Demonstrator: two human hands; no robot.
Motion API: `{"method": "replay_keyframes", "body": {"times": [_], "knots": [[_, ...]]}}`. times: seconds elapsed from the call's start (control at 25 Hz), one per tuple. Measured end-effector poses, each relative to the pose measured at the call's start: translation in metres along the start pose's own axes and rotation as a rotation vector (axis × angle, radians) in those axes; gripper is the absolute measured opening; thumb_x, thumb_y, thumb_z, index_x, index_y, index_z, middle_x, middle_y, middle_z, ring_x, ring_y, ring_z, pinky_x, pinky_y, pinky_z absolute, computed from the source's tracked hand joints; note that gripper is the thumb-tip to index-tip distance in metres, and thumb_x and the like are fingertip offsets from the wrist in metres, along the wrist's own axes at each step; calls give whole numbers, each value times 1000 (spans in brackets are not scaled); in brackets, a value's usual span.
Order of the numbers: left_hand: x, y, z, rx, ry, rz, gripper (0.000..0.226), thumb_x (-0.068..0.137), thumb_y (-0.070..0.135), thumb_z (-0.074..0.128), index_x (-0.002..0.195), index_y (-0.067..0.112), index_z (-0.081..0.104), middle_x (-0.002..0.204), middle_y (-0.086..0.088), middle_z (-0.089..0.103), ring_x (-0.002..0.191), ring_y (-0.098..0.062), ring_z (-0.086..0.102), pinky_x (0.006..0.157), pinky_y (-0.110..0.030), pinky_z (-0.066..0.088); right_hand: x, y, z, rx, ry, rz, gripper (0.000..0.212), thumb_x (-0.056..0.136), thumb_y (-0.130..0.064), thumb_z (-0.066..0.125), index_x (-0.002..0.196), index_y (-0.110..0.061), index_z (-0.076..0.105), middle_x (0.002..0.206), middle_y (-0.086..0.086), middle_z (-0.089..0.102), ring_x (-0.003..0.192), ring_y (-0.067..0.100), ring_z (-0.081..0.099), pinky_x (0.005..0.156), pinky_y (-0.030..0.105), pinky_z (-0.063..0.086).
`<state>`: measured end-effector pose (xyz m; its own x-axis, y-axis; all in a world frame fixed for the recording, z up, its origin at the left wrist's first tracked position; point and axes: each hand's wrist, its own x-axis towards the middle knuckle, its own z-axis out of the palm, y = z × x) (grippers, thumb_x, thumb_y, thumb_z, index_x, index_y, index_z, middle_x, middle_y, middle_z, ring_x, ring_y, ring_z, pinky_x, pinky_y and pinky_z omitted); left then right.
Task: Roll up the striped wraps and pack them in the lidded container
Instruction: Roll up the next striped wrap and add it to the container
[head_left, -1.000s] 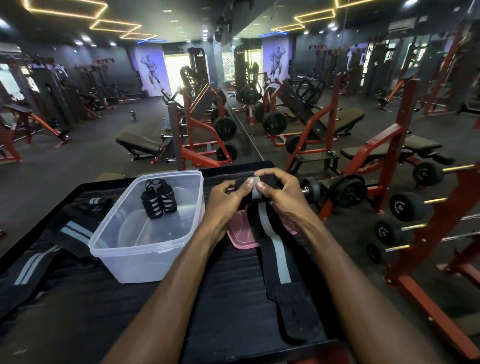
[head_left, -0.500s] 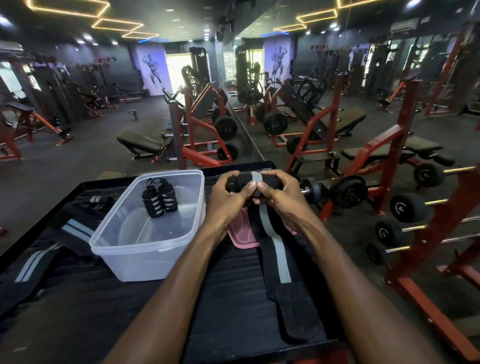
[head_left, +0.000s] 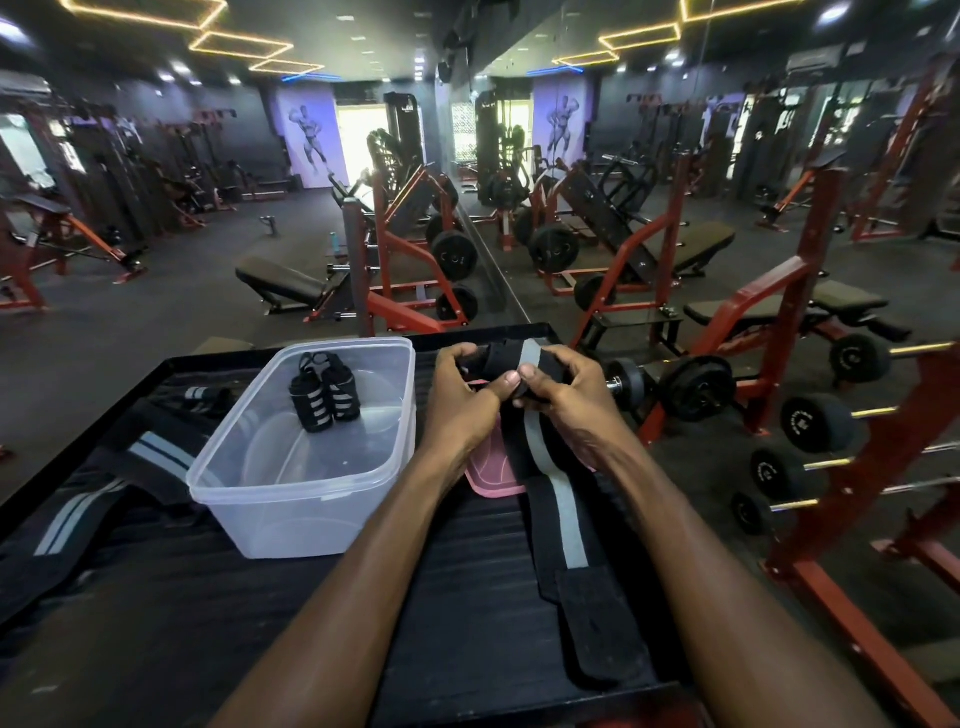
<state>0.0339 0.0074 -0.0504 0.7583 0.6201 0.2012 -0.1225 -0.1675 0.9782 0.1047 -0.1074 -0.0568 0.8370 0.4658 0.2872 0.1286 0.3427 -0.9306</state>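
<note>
At the centre of the frame the left hand (head_left: 460, 395) and right hand (head_left: 563, 395) both curl their fingers round the rolled end of a black wrap with a grey stripe (head_left: 563, 512), whose loose tail trails toward the lower edge across the black tabletop (head_left: 291, 623) and over a pink lid (head_left: 491, 467). The wrap looks light, soft and floppy, so the roll is best pinched at both ends to stop it springing loose. Left of the hands, the clear lidless container (head_left: 291, 499) holds two rolled wraps (head_left: 324, 392), with flat wraps (head_left: 104, 483) at far left

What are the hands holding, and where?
Both hands, left hand and right hand, grip the striped wrap at its rolled-up end; its tail lies loose.
</note>
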Motion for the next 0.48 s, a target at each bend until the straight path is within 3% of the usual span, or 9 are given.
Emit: {"method": "replay_keyframes", "body": {"times": [0.12, 0.28, 0.4, 0.48], "knots": [[0, 1, 3, -74, 63, -41, 47, 85, 9, 73, 125, 16, 50, 111, -2, 68, 102, -15, 67, 90, -34, 56, 2, 2, 0, -30, 13, 66, 16, 86, -6, 73, 102, -8, 69, 94, 10, 74, 84, 23, 71, 69, 34, 57], [2, 3, -2, -71, 169, -119, 39, 93, 19, 63, 128, 14, 44, 109, -4, 65, 95, -15, 64, 81, -28, 51, -1, 10, 7, -309, -72, 91, 33, 80, -8, 79, 110, -12, 64, 83, -1, 71, 77, 11, 68, 64, 30, 53], [6, -3, -4, 23, 174, -126, 43, 93, 31, 64, 128, 14, 45, 116, -6, 63, 100, -18, 64, 88, -32, 52, -3, 11, 11, -306, -148, 66, 23, 82, -2, 76, 103, -9, 69, 76, -2, 73, 69, 10, 70, 64, 26, 54], [8, -7, -4, 60, 195, -130, 44, 93, 33, 64, 128, 12, 46, 118, -8, 64, 100, -20, 64, 88, -34, 53, -3, 11, 12, -338, -66, -1, 13, 83, -2, 74, 96, -6, 73, 75, 2, 73, 66, 13, 69, 65, 30, 54]]}}
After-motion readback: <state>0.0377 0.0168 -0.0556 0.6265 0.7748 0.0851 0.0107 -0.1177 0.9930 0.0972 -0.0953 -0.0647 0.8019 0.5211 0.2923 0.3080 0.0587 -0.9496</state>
